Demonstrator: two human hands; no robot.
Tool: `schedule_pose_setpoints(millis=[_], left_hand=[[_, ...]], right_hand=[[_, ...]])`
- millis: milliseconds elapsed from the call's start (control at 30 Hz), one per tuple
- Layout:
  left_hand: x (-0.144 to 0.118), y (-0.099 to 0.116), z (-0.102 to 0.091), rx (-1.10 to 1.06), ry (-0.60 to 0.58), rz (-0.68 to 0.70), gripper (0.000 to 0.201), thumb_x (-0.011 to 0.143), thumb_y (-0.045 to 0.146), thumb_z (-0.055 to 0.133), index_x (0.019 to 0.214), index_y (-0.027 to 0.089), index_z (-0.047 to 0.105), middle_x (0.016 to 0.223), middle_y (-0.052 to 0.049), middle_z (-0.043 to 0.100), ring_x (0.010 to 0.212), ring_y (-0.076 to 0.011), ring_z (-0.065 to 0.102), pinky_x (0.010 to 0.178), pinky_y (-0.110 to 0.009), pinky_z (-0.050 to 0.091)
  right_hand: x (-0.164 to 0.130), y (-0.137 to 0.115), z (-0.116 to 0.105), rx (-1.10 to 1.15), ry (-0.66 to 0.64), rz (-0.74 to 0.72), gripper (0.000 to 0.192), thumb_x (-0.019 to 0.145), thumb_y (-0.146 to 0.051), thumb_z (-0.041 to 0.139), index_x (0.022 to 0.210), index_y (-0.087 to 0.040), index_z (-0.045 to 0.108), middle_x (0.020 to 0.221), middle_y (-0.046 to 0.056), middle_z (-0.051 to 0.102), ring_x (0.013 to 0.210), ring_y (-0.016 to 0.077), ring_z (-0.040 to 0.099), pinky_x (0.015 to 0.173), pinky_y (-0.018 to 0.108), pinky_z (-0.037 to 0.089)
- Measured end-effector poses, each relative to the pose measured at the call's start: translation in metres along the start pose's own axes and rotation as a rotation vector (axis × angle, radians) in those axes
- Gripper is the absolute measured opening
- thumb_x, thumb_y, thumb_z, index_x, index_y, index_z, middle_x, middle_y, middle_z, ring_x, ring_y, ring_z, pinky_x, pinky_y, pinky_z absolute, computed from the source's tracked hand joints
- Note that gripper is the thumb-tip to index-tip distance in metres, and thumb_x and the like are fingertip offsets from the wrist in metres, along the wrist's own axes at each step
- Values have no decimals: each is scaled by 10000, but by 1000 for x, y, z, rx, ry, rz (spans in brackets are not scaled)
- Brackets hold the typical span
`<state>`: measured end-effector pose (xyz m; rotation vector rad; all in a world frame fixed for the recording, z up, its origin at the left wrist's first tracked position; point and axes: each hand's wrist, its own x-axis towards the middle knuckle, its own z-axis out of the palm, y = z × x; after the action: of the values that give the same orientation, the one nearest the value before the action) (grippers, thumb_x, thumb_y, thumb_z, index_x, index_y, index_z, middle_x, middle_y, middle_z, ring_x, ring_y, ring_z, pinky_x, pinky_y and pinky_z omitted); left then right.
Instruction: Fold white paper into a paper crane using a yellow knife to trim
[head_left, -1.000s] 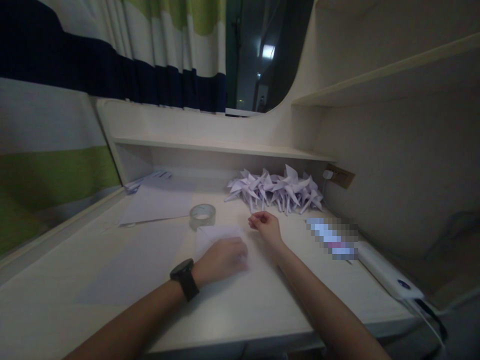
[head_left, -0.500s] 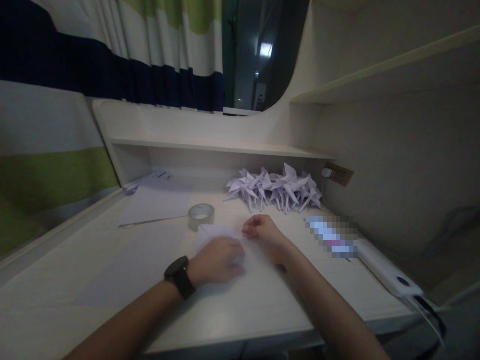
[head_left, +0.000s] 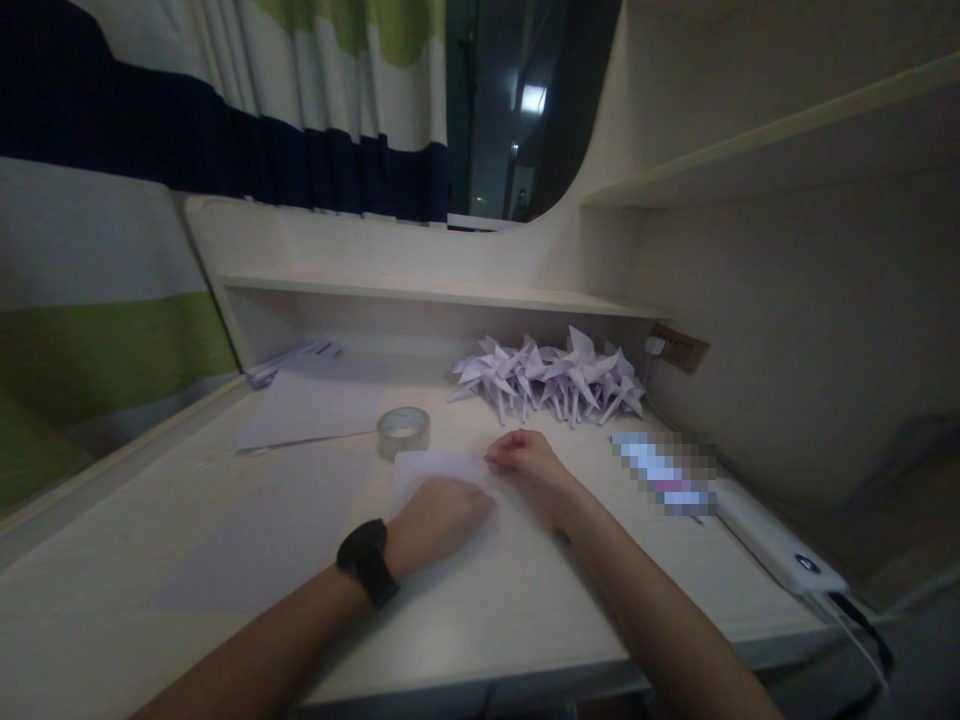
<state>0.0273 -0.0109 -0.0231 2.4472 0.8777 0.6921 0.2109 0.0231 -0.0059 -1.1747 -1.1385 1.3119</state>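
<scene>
A small white piece of paper (head_left: 420, 466) lies on the desk, its near part covered by my left hand (head_left: 442, 525). The fingers of that hand are curled downward onto the paper, and their tips are blurred and partly hidden. At the paper's right corner my right hand (head_left: 525, 462) is closed, thumb and fingers pinched together on the edge. Just behind the paper stands a roll of clear tape (head_left: 403, 434). A small dark and orange object (head_left: 559, 530) shows partly beneath my right forearm.
Several white paper pinwheels (head_left: 551, 375) are heaped at the back. Paper sheets (head_left: 315, 400) lie at the left rear, with another sheet (head_left: 262, 530) nearer. On the right are a pixelated phone-like object (head_left: 660, 475) and a white power strip (head_left: 780, 540). A shelf (head_left: 435, 290) overhangs the rear.
My left hand has shifted slightly right and its wrist has turned a little. A flap at the paper's left corner now lies flatter. My right hand has hardly moved.
</scene>
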Motion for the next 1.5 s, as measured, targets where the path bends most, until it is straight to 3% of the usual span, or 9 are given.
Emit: schedule_pose_setpoints(millis=[167, 333, 433, 700, 1267, 1500], left_hand=[[10, -7, 0, -324, 160, -208, 221, 792, 326, 592, 649, 162, 630, 607, -32, 619, 600, -170, 567, 564, -257, 409], [15, -21, 1, -768, 172, -338, 281, 679, 333, 708, 837, 104, 672, 720, -73, 666, 595, -157, 597, 565, -266, 456], [14, -22, -1, -837, 206, -385, 305, 668, 347, 725, 832, 95, 673, 710, -68, 653, 589, -152, 599, 575, -274, 479], [14, -15, -9, -936, 305, -434, 216, 656, 296, 713, 652, 131, 573, 631, -4, 572, 594, -128, 578, 590, -254, 486], [15, -15, -11, -747, 304, -367, 167, 681, 283, 639, 621, 138, 581, 601, -21, 605, 581, -144, 584, 584, -261, 466], [16, -22, -6, -423, 363, -287, 158, 758, 279, 591, 707, 141, 648, 689, -56, 682, 663, -188, 628, 617, -277, 486]], right_hand=[[6, 1, 4, 18, 111, -244, 252, 534, -247, 811, 694, -148, 643, 590, 16, 676, 549, 153, 655, 593, 265, 534], [1, -1, 8, -327, 59, -499, 135, 695, -282, 717, 741, -160, 678, 641, 31, 697, 591, 168, 664, 574, 253, 499], [-6, -2, 11, -526, 7, -572, 69, 727, -221, 685, 776, -182, 715, 712, 28, 725, 661, 170, 673, 621, 252, 503], [-21, -5, 16, -940, -20, -786, 187, 783, -96, 591, 862, -190, 732, 859, 50, 742, 791, 179, 679, 747, 264, 483], [-19, 2, 13, -1104, -7, -863, 197, 769, -56, 543, 847, -167, 686, 840, 53, 712, 781, 168, 649, 724, 239, 447], [-26, -2, 16, -1282, -16, -897, 121, 762, -84, 561, 758, -165, 650, 768, 52, 675, 731, 165, 612, 665, 239, 405]])
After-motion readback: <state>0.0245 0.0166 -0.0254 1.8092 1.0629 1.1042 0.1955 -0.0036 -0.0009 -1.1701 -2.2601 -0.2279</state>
